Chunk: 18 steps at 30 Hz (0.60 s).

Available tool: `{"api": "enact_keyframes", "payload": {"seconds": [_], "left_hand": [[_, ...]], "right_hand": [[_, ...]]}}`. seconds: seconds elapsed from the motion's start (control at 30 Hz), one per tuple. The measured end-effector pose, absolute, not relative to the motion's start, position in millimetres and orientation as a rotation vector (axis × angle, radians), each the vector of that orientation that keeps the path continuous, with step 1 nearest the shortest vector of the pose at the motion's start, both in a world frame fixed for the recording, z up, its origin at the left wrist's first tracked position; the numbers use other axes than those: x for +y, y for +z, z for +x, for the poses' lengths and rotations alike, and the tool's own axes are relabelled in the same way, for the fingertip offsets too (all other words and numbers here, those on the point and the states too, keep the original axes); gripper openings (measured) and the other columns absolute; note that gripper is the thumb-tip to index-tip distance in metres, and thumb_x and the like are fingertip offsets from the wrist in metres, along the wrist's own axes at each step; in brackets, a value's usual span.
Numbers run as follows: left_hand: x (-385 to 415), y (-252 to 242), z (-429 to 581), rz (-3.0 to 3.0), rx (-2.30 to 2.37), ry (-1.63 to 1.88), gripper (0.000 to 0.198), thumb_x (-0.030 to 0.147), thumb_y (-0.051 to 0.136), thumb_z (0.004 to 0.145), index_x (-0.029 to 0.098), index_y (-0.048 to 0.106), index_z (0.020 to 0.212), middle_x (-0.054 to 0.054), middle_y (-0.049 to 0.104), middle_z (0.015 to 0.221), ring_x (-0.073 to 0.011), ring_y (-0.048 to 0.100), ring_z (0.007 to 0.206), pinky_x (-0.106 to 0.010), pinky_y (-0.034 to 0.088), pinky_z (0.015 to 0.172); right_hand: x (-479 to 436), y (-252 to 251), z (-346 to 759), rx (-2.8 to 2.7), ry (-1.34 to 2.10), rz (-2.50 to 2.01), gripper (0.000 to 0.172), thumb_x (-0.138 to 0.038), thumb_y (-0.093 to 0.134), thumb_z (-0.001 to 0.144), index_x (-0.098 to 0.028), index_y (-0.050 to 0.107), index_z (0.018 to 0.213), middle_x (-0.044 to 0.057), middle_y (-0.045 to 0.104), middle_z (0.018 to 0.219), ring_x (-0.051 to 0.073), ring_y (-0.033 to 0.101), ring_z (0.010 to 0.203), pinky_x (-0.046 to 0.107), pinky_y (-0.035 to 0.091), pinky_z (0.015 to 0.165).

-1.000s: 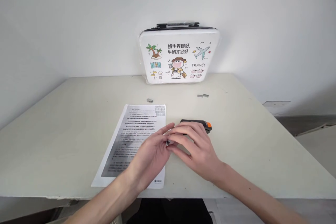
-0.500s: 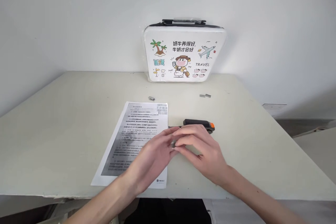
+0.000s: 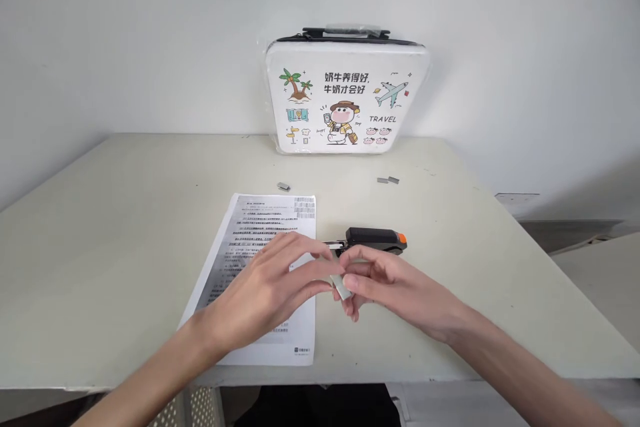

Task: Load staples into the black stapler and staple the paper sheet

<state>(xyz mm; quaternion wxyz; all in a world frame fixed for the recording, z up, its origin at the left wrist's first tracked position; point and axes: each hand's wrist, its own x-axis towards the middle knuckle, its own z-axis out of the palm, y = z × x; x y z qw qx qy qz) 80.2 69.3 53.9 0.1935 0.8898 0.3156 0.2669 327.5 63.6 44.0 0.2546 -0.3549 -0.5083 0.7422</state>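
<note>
A short grey strip of staples (image 3: pixel 342 287) is pinched between my two hands above the table. My right hand (image 3: pixel 400 285) closes on it with the thumb on its face and the fingers curled behind. My left hand (image 3: pixel 273 283) reaches in from the left, its fingertips closed on the strip's near side and upper end. Just beyond the hands lies a black stapler (image 3: pixel 374 237) with an orange end, its silver front part pointing left. Under my left hand is a printed sheet of paper (image 3: pixel 273 213), partly covered by the hand and forearm.
Small staple strips (image 3: pixel 283 186) lie behind the paper, and two further strips (image 3: pixel 388 180) lie to the right. A white case with cartoon prints (image 3: pixel 350 97) leans against the wall at the back of the pale table (image 3: pixel 125 247). The table's front edge runs below my forearms.
My hands have turned and drawn apart a little. The left has rolled from palm-up to back-up, and the staple strip now shows more fully. The view has shifted slightly.
</note>
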Motion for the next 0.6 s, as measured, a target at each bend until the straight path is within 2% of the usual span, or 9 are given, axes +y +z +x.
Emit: {"api": "enact_keyframes", "payload": {"seconds": [0.17, 0.27, 0.4, 0.6], "left_hand": [[71, 62, 79, 2.646, 0.683, 0.601, 0.02, 0.02, 0.059, 0.104, 0.028, 0.073, 0.116, -0.005, 0.076, 0.111, -0.0222, 0.067, 0.097, -0.036, 0.049, 0.089], [70, 60, 75, 2.694, 0.65, 0.534, 0.02, 0.017, 0.056, 0.106, 0.026, 0.071, 0.116, -0.004, 0.078, 0.108, -0.0217, 0.068, 0.098, -0.036, 0.049, 0.089], [80, 48, 69, 2.728, 0.901, 0.616, 0.014, 0.025, 0.055, 0.108, 0.022, 0.067, 0.112, -0.005, 0.076, 0.105, -0.0215, 0.07, 0.098, -0.037, 0.053, 0.091], [106, 35, 78, 2.904, 1.128, 0.537, 0.018, 0.028, 0.05, 0.109, 0.018, 0.065, 0.109, -0.006, 0.074, 0.101, -0.0231, 0.071, 0.092, -0.041, 0.055, 0.086]], "right_hand": [[62, 35, 327, -1.387, 2.232, -0.904, 0.029, -0.047, 0.072, 0.095, -0.021, 0.063, 0.103, 0.003, 0.072, 0.095, 0.016, 0.07, 0.082, 0.037, 0.059, 0.083], [63, 37, 332, -1.464, 2.213, -0.875, 0.03, -0.049, 0.068, 0.097, -0.022, 0.06, 0.107, 0.003, 0.073, 0.098, 0.018, 0.072, 0.084, 0.04, 0.06, 0.085], [74, 50, 363, -1.705, 1.889, -0.9, 0.03, -0.049, 0.063, 0.101, -0.024, 0.059, 0.118, 0.008, 0.074, 0.113, 0.021, 0.072, 0.097, 0.042, 0.059, 0.092], [106, 42, 421, -1.617, 1.291, -1.016, 0.022, -0.048, 0.063, 0.101, -0.027, 0.07, 0.105, 0.007, 0.073, 0.095, 0.022, 0.067, 0.085, 0.042, 0.057, 0.084]]}}
